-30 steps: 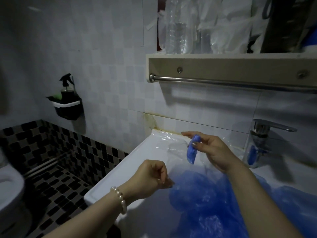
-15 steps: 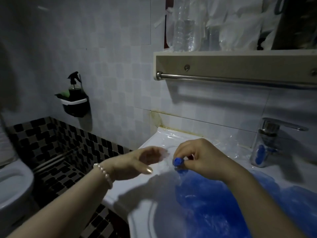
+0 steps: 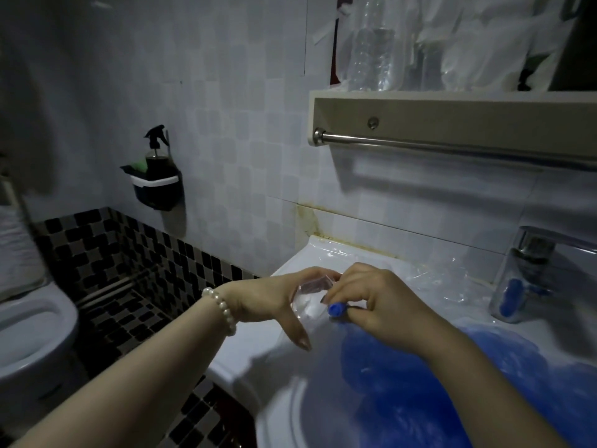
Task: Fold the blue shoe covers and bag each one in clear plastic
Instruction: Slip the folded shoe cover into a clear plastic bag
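The right hand [image 3: 381, 302] pinches a tightly rolled blue plastic shoe cover [image 3: 336, 309]; the left hand [image 3: 274, 302] grips a small clear plastic bag [image 3: 311, 294] just beside it. Both look light, limp, slippery: best held by the edges.

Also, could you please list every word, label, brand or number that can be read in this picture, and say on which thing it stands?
None can be read.
Clear plastic bottle on the beige wall shelf: no label legible.
Dark spray bottle in the black wall holder: no text visible.
Small clear plastic bag held by the left hand: a reddish strip at its top, no print readable.
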The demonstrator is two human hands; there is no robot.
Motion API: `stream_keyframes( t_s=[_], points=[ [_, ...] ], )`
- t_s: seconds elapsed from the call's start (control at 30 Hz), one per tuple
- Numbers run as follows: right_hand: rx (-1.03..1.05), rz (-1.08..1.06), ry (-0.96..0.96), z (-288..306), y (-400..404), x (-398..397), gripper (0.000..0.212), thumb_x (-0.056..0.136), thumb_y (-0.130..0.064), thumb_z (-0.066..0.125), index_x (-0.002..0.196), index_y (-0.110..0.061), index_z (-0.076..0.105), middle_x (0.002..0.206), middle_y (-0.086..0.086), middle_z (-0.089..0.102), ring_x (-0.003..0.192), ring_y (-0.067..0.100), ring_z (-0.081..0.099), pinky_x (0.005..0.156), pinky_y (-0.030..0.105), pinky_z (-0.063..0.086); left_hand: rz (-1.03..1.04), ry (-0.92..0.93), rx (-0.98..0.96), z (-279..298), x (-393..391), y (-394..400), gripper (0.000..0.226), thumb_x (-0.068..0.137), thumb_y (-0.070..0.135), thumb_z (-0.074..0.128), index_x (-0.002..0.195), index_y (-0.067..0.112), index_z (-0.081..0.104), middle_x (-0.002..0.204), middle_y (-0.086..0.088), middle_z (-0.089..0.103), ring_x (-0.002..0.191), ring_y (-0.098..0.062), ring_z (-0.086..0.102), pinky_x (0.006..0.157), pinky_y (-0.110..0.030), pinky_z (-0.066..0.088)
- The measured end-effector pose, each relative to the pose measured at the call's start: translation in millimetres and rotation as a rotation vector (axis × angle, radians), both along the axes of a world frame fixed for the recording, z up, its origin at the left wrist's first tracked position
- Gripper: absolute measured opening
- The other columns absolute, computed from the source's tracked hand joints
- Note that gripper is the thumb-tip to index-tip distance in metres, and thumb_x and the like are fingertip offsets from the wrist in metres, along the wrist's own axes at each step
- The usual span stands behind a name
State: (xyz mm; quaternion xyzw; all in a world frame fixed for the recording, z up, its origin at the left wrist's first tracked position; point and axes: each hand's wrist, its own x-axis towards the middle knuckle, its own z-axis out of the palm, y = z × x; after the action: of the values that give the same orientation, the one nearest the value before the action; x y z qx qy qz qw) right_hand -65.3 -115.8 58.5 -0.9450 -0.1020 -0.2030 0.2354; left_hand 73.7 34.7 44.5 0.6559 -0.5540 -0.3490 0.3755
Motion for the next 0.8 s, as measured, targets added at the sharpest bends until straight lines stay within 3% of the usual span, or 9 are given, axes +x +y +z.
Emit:
stream_keyframes(
  t_s=[0.17, 0.27, 0.33, 0.4, 0.43, 0.57, 0.67, 0.8],
  points=[
    [0.061, -0.067, 0.144, 0, -2, 1, 0.014, 0.079, -0.013, 0.074, 0.090, -0.020, 0.076, 0.098, -0.024, 0.058, 0.095, -0.004, 0.052, 0.089, 0.019, 0.045, 0.202, -0.177, -0.029, -5, -11, -8, 0.081, 0.061, 0.003, 0.084, 0.126, 0.027, 0.042, 0.127, 0.007, 0.050, 0.126, -0.004, 0.041, 0.105, -0.022, 0.036],
    [0.230, -0.099, 0.050, 7, -6, -2, 0.010, 0.077, -0.014, 0.075, 0.078, -0.024, 0.074, 0.105, -0.025, 0.059, 0.093, -0.002, 0.056, 0.082, 0.012, 0.047, 0.376, -0.229, -0.148, -6, -14, -8, 0.071, 0.064, 0.005, 0.081, 0.113, 0.038, 0.041, 0.116, 0.008, 0.051, 0.111, -0.003, 0.048, 0.091, -0.021, 0.047],
    [0.463, -0.146, -0.120, 14, -7, -5, 0.014, 0.077, -0.009, 0.072, 0.077, -0.023, 0.072, 0.092, -0.018, 0.067, 0.082, 0.001, 0.061, 0.073, 0.010, 0.049, 0.465, -0.364, -0.212, -9, -17, -7, 0.072, 0.063, 0.012, 0.081, 0.112, 0.043, 0.037, 0.110, 0.015, 0.048, 0.107, 0.014, 0.040, 0.095, -0.030, 0.041],
    [0.691, -0.188, -0.231, 16, -4, -5, 0.017, 0.078, -0.007, 0.070, 0.077, -0.023, 0.071, 0.072, -0.013, 0.071, 0.070, 0.000, 0.065, 0.066, 0.006, 0.048, 0.500, -0.478, -0.232, -13, -21, -9, 0.074, 0.064, 0.014, 0.079, 0.115, 0.042, 0.033, 0.107, 0.023, 0.041, 0.095, 0.035, 0.021, 0.099, -0.029, 0.024],
    [0.748, -0.211, -0.251, 15, -2, -3, 0.017, 0.078, -0.007, 0.070, 0.076, -0.024, 0.070, 0.067, -0.014, 0.070, 0.067, -0.001, 0.065, 0.063, 0.006, 0.047, 0.492, -0.519, -0.229, -15, -23, -11, 0.075, 0.065, 0.016, 0.079, 0.116, 0.041, 0.031, 0.106, 0.026, 0.037, 0.092, 0.035, 0.019, 0.100, -0.028, 0.020],
    [0.715, -0.297, -0.238, 1, 7, 5, 0.024, 0.073, -0.007, 0.076, 0.073, -0.029, 0.068, 0.064, -0.012, 0.069, 0.065, 0.002, 0.065, 0.064, 0.013, 0.053, 0.473, -0.665, -0.252, -18, -26, -16, 0.078, 0.057, 0.035, 0.069, 0.126, 0.032, 0.033, 0.113, 0.015, 0.037, 0.105, 0.003, 0.028, 0.105, -0.025, 0.011],
    [0.597, -0.397, -0.214, -11, 13, 12, 0.030, 0.069, -0.014, 0.081, 0.076, -0.030, 0.057, 0.062, -0.009, 0.067, 0.062, 0.006, 0.065, 0.063, 0.019, 0.054, 0.474, -0.699, -0.280, -20, -22, -18, 0.077, 0.054, 0.039, 0.065, 0.126, 0.027, 0.038, 0.111, 0.012, 0.039, 0.107, -0.004, 0.034, 0.104, -0.024, 0.011],
    [0.452, -0.519, -0.200, -25, 20, 19, 0.034, 0.067, -0.025, 0.084, 0.067, -0.022, 0.050, 0.061, -0.006, 0.062, 0.063, 0.014, 0.063, 0.062, 0.031, 0.053, 0.480, -0.780, -0.284, -19, -16, -18, 0.067, 0.052, 0.049, 0.055, 0.114, 0.028, 0.042, 0.105, 0.012, 0.041, 0.103, -0.007, 0.039, 0.108, -0.033, 0.013]
  ],
)
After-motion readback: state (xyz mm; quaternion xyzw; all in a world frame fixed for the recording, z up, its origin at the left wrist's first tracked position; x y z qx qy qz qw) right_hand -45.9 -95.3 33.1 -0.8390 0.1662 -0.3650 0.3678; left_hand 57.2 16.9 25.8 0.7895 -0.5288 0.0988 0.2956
